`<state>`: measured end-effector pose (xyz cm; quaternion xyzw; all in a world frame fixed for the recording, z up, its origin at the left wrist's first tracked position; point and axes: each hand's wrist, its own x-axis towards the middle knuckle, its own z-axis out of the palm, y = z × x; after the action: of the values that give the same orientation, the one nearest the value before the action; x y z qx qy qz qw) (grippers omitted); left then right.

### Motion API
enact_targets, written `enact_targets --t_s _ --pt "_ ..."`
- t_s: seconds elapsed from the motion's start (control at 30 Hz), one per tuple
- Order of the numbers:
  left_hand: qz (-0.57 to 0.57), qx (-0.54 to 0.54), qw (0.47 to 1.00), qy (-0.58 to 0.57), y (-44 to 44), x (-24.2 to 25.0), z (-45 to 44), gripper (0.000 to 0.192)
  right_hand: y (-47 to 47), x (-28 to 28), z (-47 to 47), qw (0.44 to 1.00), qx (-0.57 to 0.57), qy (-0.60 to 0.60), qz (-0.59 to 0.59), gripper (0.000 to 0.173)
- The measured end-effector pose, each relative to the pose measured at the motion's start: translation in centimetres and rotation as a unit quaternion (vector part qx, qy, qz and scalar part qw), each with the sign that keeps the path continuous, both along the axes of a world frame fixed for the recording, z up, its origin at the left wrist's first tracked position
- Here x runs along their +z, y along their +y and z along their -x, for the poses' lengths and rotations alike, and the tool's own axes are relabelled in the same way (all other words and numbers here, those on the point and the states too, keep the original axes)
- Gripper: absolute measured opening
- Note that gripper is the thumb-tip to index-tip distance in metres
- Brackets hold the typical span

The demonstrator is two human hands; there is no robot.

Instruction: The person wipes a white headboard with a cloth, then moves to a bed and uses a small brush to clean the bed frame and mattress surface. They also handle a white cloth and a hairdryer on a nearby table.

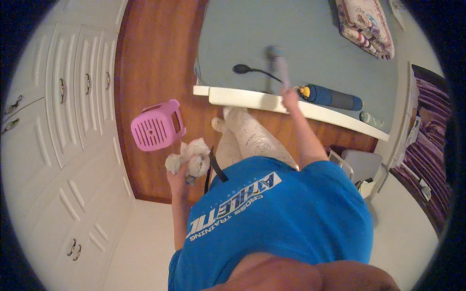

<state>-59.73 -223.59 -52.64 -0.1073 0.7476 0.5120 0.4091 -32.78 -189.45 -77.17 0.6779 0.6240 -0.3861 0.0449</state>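
My left hand [177,178] is on the left, beside my blue shirt, closed around a bunch of balled white fabric, perhaps rolled socks [198,163]. Above the bed's near edge, my right hand [290,100] grips the pale handle of a tool with a rounded grey-blue head [275,52]. Motion blurs this tool, so its exact kind is unclear. A black paddle-ended tool with a thin stem [242,69] lies on the grey-green bed sheet [233,32], just left of that hand. To the right rests a dark blue cylinder with a yellow end [333,97].
A pink slotted plastic stool [153,131] stands on the brown wooden floor [156,65]. The bed's white edge board [244,97] crosses before my legs. A green tube-like item [371,119] and folded floral bedding [367,29] lie rightward. White cabinets [72,109] line the left.
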Motion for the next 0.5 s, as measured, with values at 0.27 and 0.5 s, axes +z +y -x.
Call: enact_targets --t_s 0.27,0.5 --pt "-0.027 0.025 0.999 -0.006 4.8 -2.5 1.4 0.046 -11.4 -3.2 7.0 0.972 0.193 -0.021 0.134 0.034" --pt "-0.015 -0.082 0.996 -0.013 12.2 -6.1 5.3 0.045 -3.3 5.0 7.5 0.961 0.088 0.115 0.237 0.034"
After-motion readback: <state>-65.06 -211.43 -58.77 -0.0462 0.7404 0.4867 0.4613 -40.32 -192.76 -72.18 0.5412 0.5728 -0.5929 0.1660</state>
